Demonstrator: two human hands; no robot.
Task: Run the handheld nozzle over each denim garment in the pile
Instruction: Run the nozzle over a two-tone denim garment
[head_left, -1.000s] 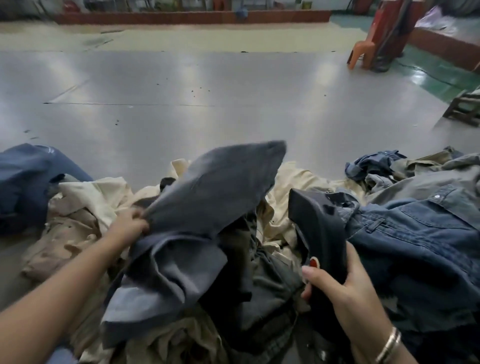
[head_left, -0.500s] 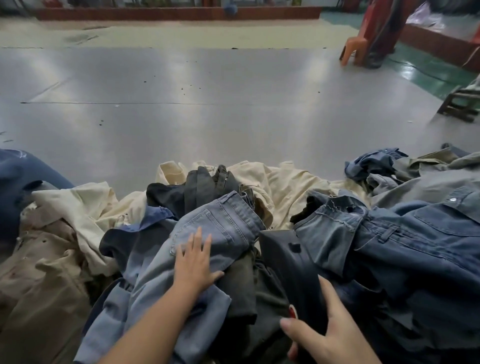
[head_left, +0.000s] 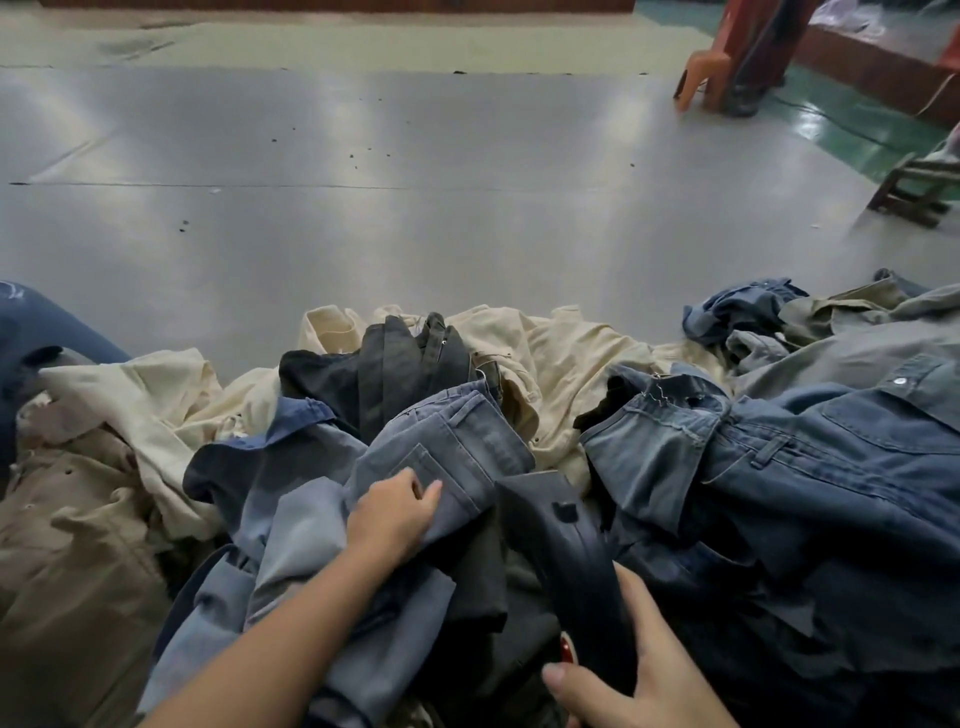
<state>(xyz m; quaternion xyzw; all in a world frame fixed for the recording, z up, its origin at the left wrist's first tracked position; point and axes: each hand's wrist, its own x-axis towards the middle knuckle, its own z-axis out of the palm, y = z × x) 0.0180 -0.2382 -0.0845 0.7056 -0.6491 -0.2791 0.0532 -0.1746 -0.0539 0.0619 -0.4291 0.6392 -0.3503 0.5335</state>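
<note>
The left hand (head_left: 392, 512) is lying on a pale grey-blue pair of denim jeans (head_left: 447, 457) at the middle of the pile, its fingers curling and bunching the cloth near the back pocket. The right hand (head_left: 639, 670) is gripping a dark, curved handheld nozzle (head_left: 569, 545), thumb near a small red button (head_left: 566, 649) at the lower end. The nozzle's flat head is resting on the garments just beside the pale jeans and right of the left hand.

A darker blue pair of jeans (head_left: 779, 467) is lying to the right, waistband turned toward the middle. Behind the pale jeans a black denim garment (head_left: 384, 369) is sitting crumpled, with cream-coloured cotton garments (head_left: 561, 358) spreading beyond it and to the left. A tan garment (head_left: 62, 545) is filling the lower left. The whole pile is resting on a glossy grey floor (head_left: 415, 208). An orange plastic chair (head_left: 709, 73) is standing far off at the upper right.
</note>
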